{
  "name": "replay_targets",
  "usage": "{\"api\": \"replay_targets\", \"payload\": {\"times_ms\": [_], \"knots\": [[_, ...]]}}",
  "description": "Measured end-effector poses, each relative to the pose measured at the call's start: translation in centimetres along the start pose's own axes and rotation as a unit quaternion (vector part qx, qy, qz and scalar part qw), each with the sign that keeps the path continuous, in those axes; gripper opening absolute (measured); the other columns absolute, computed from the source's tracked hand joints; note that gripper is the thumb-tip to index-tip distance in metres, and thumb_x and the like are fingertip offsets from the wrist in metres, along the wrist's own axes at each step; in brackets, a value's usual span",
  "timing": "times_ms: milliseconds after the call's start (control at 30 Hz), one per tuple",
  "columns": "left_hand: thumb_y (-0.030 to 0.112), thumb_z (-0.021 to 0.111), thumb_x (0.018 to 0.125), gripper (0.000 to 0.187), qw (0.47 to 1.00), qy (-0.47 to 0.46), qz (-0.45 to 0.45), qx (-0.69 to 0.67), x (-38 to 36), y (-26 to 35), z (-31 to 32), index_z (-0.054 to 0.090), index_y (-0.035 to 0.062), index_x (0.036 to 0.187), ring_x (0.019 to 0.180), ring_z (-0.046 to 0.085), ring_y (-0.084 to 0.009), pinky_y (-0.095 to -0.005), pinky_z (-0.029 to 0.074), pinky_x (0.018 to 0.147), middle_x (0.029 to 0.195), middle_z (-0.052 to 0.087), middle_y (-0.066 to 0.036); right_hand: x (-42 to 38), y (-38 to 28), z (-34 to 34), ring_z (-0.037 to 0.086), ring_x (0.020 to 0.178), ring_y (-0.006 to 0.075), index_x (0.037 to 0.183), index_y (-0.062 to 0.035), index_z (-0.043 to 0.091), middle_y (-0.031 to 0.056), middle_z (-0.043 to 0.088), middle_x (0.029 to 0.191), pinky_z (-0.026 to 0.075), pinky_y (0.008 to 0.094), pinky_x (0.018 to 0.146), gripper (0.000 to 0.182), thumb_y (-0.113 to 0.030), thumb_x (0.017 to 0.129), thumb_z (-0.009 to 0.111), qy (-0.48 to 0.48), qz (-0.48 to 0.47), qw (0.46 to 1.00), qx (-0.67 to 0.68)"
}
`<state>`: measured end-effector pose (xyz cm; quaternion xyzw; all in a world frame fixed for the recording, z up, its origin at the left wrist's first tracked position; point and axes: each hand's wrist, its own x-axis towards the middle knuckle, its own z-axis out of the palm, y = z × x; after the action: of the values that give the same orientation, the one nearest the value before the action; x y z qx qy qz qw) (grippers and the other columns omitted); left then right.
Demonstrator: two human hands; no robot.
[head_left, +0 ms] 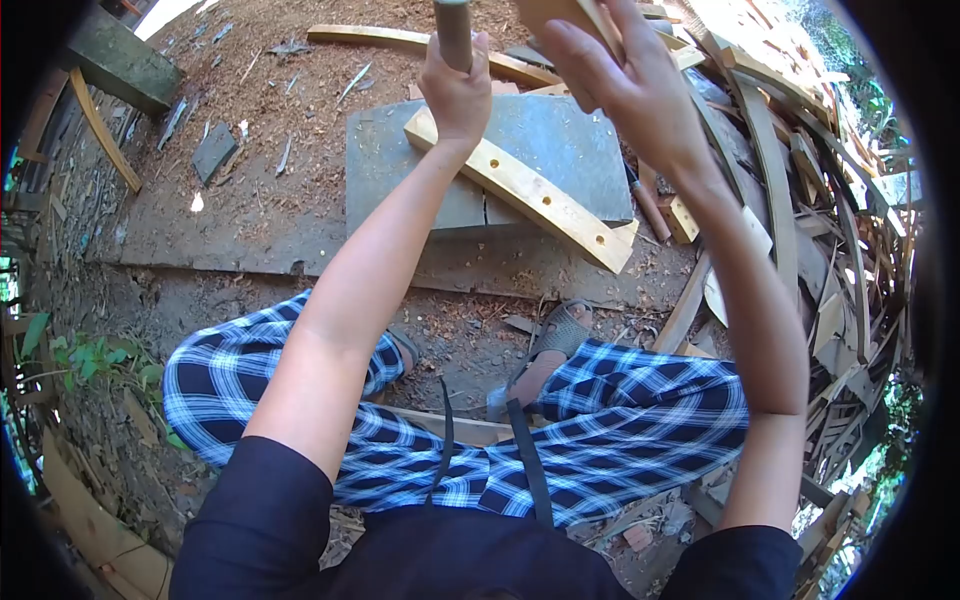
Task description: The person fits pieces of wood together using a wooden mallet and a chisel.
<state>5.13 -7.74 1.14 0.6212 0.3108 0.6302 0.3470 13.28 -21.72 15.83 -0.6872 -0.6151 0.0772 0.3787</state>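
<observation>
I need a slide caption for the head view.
Left hand holding grey cylindrical handle, right hand holding tan wooden block, near holed yellow beam.

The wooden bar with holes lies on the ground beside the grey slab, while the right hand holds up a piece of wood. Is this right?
No: the wooden bar lies across the top of the grey slab, as the head view shows. The right hand does hold up a piece of wood.

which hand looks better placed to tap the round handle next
Probably the right hand: raised, holding a wooden piece near the handle; the left hand grips that handle by the drilled beam.
</observation>
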Motion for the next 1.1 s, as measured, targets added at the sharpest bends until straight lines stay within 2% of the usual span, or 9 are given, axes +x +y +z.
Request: {"api": "replay_targets", "payload": {"times_ms": [200, 367, 400, 433, 500, 600, 767, 867, 1100], "knots": [[0.021, 0.072, 0.090, 0.026, 0.997, 0.067, 0.024, -0.010, 1.4, -1.6, 0.4, 0.055, 0.0028, 0.083, 0.060, 0.054, -0.0132, -0.0309, 0.046, 0.060, 0.067, 0.059, -0.003, -6.2, 7.7, 10.8, 0.070, 0.082, 0.0423, 0.131, -0.0012, 0.047, 0.0254, 0.069, 0.078, 0.050, 0.0502, 0.086, 0.056, -0.043, 0.095, 0.056, 0.110, 0.243, 0.962, 0.053], [0.018, 0.069, 0.092, 0.023, 0.986, 0.037, 0.154, 0.043, 3.0, -3.4, 0.8, 0.053, 0.0028, 0.088, 0.054, 0.053, -0.0137, -0.0314, 0.044, 0.052, 0.065, 0.055, -0.003, -7.9, 11.2, 15.9, 0.070, 0.075, 0.0363, 0.133, -0.0040, 0.048, 0.0219, 0.069, 0.075, 0.028, 0.0495, 0.110, 0.053, -0.041, 0.095, 0.056, 0.147, 0.148, 0.975, -0.071], [0.023, 0.071, 0.092, 0.027, 0.991, -0.022, -0.128, -0.042, 2.9, 0.1, 0.7, 0.056, 0.0001, 0.091, 0.061, 0.051, -0.0132, -0.0318, 0.043, 0.058, 0.067, 0.052, -0.001, -7.4, 11.1, 16.7, 0.070, 0.075, 0.0369, 0.132, -0.0041, 0.049, 0.0216, 0.070, 0.079, 0.028, 0.0499, 0.110, 0.053, -0.041, 0.095, 0.056, 0.181, 0.122, 0.974, -0.064], [0.023, 0.071, 0.092, 0.027, 0.991, -0.026, -0.128, -0.038, 3.8, -2.0, 0.8, 0.056, 0.0001, 0.091, 0.061, 0.051, -0.0132, -0.0318, 0.043, 0.058, 0.067, 0.052, -0.001, -6.9, 11.0, 17.4, 0.070, 0.076, 0.0374, 0.132, -0.0043, 0.049, 0.0214, 0.070, 0.082, 0.027, 0.0502, 0.111, 0.052, -0.040, 0.096, 0.056, 0.215, 0.098, 0.970, -0.059], [0.019, 0.070, 0.092, 0.024, 0.982, 0.059, 0.141, 0.109, 7.2, -7.2, 0.0, 0.055, 0.0018, 0.085, 0.056, 0.047, -0.0095, -0.0297, 0.038, 0.050, 0.064, 0.050, 0.001, -5.8, 10.8, 17.8, 0.070, 0.077, 0.0389, 0.131, -0.0052, 0.049, 0.0216, 0.071, 0.089, 0.041, 0.0509, 0.101, 0.052, -0.040, 0.094, 0.058, 0.232, 0.091, 0.965, -0.077], [0.019, 0.069, 0.092, 0.033, 0.997, 0.066, -0.032, -0.039, 9.7, -8.6, -1.8, 0.046, 0.0109, 0.071, 0.047, 0.041, -0.0075, -0.0277, 0.030, 0.044, 0.057, 0.043, 0.005, -4.3, 10.6, 18.1, 0.070, 0.077, 0.0403, 0.132, -0.0087, 0.049, 0.0221, 0.071, 0.093, 0.056, 0.0479, 0.062, 0.053, -0.037, 0.090, 0.064, 0.193, 0.147, 0.969, -0.039], [0.025, 0.066, 0.094, 0.037, 0.979, 0.092, -0.180, -0.032, 10.6, -11.1, -4.4, 0.043, 0.0160, 0.067, 0.040, 0.035, -0.0066, -0.0282, 0.026, 0.037, 0.053, 0.037, 0.007, -4.3, 11.5, 17.8, 0.071, 0.076, 0.0382, 0.130, -0.0086, 0.052, 0.0212, 0.071, 0.095, 0.057, 0.0446, 0.063, 0.050, -0.032, 0.088, 0.066, 0.184, 0.056, 0.980, -0.054], [0.013, 0.062, 0.096, 0.024, 0.915, 0.144, -0.333, -0.175, 10.3, -9.9, -6.4, 0.040, 0.0033, 0.100, 0.041, 0.037, -0.0069, -0.0259, 0.022, 0.035, 0.064, 0.047, -0.005, -4.0, 11.6, 17.9, 0.071, 0.076, 0.0370, 0.130, -0.0080, 0.053, 0.0206, 0.071, 0.095, 0.057, 0.0441, 0.063, 0.050, -0.033, 0.088, 0.066, 0.168, 0.050, 0.982, -0.075], [0.018, 0.056, 0.100, 0.026, 0.834, 0.206, -0.434, -0.271, 8.7, -11.5, -10.4, 0.036, 0.0053, 0.089, 0.041, 0.031, -0.0069, -0.0275, 0.018, 0.037, 0.060, 0.041, -0.001, -3.8, 11.8, 18.2, 0.071, 0.076, 0.0352, 0.128, -0.0068, 0.054, 0.0190, 0.072, 0.094, 0.057, 0.0430, 0.063, 0.050, -0.033, 0.087, 0.067, 0.178, 0.046, 0.977, -0.109]]}}
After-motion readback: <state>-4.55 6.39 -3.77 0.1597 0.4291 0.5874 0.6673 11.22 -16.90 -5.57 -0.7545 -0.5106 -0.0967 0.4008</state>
